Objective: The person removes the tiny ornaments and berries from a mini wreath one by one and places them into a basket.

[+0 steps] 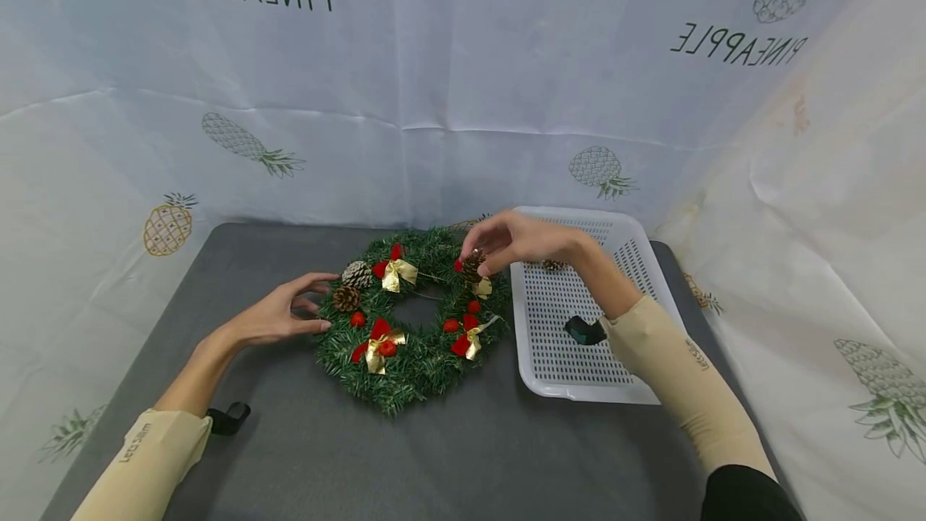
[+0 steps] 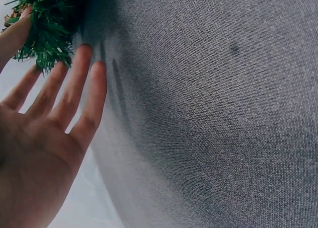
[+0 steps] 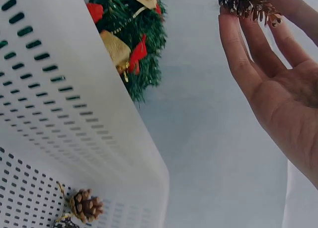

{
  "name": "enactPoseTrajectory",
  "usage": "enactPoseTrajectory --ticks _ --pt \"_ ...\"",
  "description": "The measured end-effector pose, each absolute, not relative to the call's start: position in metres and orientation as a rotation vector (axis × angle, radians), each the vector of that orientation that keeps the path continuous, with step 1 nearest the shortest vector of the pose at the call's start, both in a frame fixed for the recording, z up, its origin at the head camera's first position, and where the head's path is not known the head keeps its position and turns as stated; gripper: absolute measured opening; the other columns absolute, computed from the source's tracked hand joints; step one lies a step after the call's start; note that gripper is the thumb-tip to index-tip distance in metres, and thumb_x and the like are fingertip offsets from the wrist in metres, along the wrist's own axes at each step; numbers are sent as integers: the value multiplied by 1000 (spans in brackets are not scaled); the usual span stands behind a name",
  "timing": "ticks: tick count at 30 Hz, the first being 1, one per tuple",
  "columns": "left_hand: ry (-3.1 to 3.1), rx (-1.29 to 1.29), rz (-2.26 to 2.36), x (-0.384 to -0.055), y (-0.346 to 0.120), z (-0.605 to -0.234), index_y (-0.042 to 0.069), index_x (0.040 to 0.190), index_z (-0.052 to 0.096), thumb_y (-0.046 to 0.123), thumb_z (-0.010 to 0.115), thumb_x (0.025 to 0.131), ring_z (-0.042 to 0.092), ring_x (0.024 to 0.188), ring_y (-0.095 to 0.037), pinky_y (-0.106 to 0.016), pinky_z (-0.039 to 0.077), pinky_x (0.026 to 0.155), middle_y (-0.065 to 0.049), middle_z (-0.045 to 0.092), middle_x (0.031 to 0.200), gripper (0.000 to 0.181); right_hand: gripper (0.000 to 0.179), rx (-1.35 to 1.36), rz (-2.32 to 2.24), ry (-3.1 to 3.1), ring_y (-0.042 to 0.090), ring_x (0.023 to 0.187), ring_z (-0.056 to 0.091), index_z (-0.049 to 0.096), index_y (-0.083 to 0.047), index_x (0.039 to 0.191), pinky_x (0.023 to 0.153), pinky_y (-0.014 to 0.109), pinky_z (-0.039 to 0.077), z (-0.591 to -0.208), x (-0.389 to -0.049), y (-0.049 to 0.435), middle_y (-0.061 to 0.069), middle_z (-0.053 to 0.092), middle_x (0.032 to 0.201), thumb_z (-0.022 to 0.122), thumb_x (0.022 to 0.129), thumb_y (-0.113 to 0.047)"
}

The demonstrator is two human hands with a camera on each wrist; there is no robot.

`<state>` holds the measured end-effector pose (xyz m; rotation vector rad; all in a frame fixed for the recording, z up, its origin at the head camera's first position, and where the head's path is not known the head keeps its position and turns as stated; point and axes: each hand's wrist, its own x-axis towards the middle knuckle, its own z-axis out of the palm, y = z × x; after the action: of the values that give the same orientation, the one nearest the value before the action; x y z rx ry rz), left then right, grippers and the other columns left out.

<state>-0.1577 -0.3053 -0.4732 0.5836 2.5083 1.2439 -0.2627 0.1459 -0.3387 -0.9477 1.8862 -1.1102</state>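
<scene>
A round green wreath (image 1: 405, 380) lies on the grey table, trimmed with red-and-gold bows (image 1: 396, 270), red berries and two pine cones (image 1: 346, 298) on its left side. My left hand (image 1: 278, 313) is at the wreath's left edge, fingers spread and fairly straight; in the left wrist view the fingertips are right at the green needles (image 2: 49, 44). Above the wreath's right side, my right hand (image 1: 517, 238) pinches a brown pine cone (image 1: 473, 266) between thumb and fingers. In the right wrist view that pine cone (image 3: 246, 3) shows at the fingertips, partly cut off by the frame.
A white perforated plastic basket (image 1: 530, 380) stands right of the wreath, under my right forearm. Inside it lie a pine cone (image 3: 85, 206) and a darker one beside it. A white curtain (image 1: 434, 87) printed with pineapples hangs behind the table.
</scene>
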Motion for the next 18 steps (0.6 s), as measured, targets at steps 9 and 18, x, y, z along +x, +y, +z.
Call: enactPoseTrajectory --ticks 9,18 --pt "2500 583 1256 -158 -305 -474 6 166 39 16 81 99 72 115 -36 -40 66 84 -37 50 155 80 34 -848 -1166 2005 24 102 71 72 -5 131 86 41 59 -339 -273 172 11 70 137 80 98 -8" --pt "2501 578 1254 -157 -305 -474 6 166 39 16 81 99 72 117 -38 -40 66 84 -37 50 155 80 33 -776 -1284 2049 24 119 73 72 -4 130 96 42 62 -347 -285 198 7 73 135 79 98 -5"
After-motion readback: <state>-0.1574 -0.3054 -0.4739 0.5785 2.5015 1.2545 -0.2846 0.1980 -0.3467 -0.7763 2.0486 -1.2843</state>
